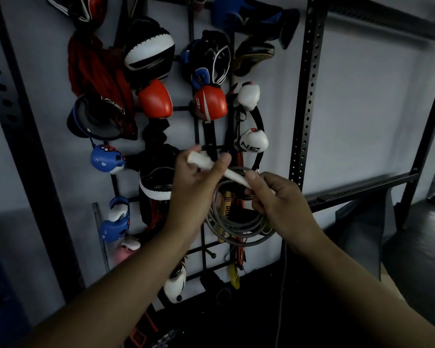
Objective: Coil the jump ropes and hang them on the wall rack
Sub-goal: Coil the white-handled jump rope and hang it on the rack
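Up at wall rack: both hands raised close in front of rack (206, 149), black wire grid on pale wall.
Left hand (194, 182): fingers curled round one end of white handle (211, 165), thumb up beside it; handle tilts down to the right.
Right hand (279, 199): thumb + forefinger pinch the handle's lower end; other fingers curled, looks like they hold the coil too, can't tell for sure.
Jump rope (239, 222): grey cord wound in several loops, hangs between/below the hands, in front of rack's lower right part, not on a peg.
Loose cord (283, 285): thin strand drops straight down under right wrist.
On rack, behind coil: yellow-handled item (225, 209) w/ lettering, red strap beside it.
Rest of rack: red gloves (156, 99), white gloves (251, 141), blue gloves (104, 159), black/white pads (148, 50), red cloth far left.
Right side: black perforated steel upright (305, 91) + crossbar, well apart from hands.
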